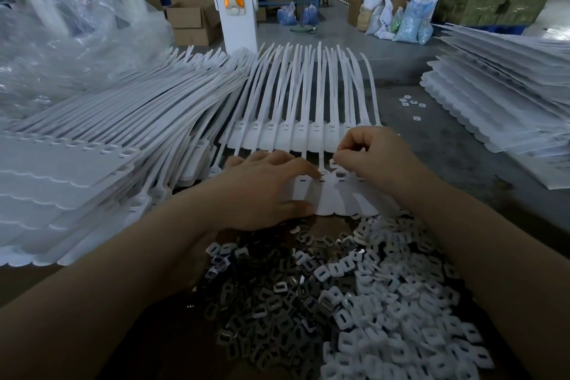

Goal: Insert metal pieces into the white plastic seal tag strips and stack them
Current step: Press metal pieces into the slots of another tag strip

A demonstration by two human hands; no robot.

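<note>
1. Seal tag strips (327,194): white, joined in one sheet, under both hands; two stacks beside, uncounted.
2. Metal pieces (256,302): dark slotted squares, heaped nearest; uncountable.
3. Left hand (262,191): fingers flat, pressing the sheet.
4. Right hand (373,157): fingertips pinched at a slot; item hidden.
</note>
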